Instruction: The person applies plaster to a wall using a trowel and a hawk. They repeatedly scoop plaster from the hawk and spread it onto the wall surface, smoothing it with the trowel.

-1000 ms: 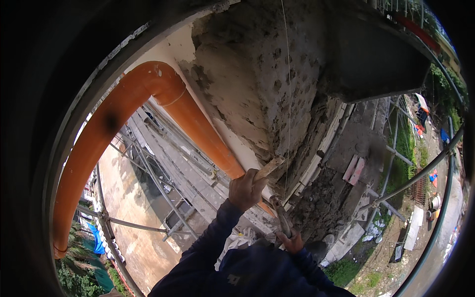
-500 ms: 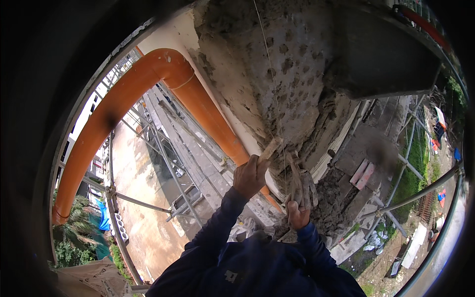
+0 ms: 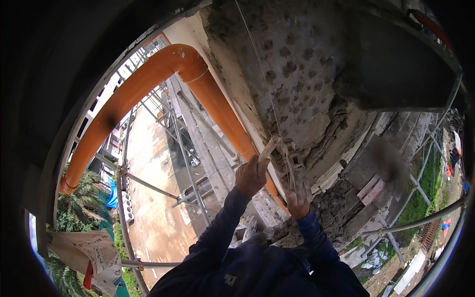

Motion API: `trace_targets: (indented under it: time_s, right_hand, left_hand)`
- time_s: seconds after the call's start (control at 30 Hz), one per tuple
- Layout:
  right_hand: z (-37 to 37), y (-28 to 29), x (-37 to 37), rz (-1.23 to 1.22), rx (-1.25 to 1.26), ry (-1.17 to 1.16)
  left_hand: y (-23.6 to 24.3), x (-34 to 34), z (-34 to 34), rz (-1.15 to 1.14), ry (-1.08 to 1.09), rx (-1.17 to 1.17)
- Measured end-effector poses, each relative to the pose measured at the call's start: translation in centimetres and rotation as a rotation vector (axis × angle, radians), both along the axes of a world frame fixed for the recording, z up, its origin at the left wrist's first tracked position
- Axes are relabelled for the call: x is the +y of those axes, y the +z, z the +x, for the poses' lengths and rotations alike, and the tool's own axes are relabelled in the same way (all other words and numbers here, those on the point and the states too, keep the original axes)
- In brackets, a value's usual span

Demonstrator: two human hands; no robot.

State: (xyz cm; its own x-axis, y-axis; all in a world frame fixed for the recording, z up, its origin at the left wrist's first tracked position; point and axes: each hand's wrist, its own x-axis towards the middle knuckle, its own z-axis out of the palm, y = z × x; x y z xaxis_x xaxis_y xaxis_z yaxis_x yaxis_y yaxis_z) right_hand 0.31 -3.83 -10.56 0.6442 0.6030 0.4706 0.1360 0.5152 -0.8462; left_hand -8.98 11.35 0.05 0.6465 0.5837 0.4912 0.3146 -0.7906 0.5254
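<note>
The fingers of the left hand [image 3: 251, 175] are curled closed round a wooden batten [image 3: 269, 148]; those of the right hand [image 3: 299, 208] close, as far as they show, on the lower end of a mortar-smeared tool [image 3: 296, 173], its exact kind unclear under the coating. Both held pieces point up toward the pitted mortar corner of the wall [image 3: 292, 74], their tips near each other. The string line [image 3: 258, 55] comes down close to the batten's tip, and whether they touch cannot be told; a sideways slip of either piece could snag the string or pull it out of line. Wet mortar on the tool could make the right grip slide, or clumps could drop toward the mortar heap [image 3: 329, 210]. The orange pipe [image 3: 217, 99] runs just beside the left knuckles, so a careless swing leftward might knock them. Both dark-sleeved forearms reach up from the lower edge and converge, the left slanting rightward, the right leaning leftward, with the left hand slightly higher.
</note>
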Motion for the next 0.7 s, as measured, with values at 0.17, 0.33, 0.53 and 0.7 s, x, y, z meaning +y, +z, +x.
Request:
trace_targets:
  time_s: [0.17, 0.33, 0.53, 0.7]
  right_hand:
    - [2.4, -0.4, 1.6, 0.495, -0.307, 0.041]
    - [2.6, 0.7, 1.1, -0.301, -0.152, 0.042]
    - [1.3, -1.9, -0.6, 0.325, -0.238, -0.016]
    - [3.8, 3.5, 1.4, -0.173, -0.278, 0.022]
  left_hand:
    - [0.7, -0.5, 0.0, -0.006, 0.034, 0.037]
    - [0.1, -0.5, 0.4, -0.031, 0.065, -0.003]
    - [-0.4, 0.8, -0.2, -0.117, 0.022, 0.009]
    - [-1.0, 2.1, -0.5, -0.21, -0.047, -0.086]
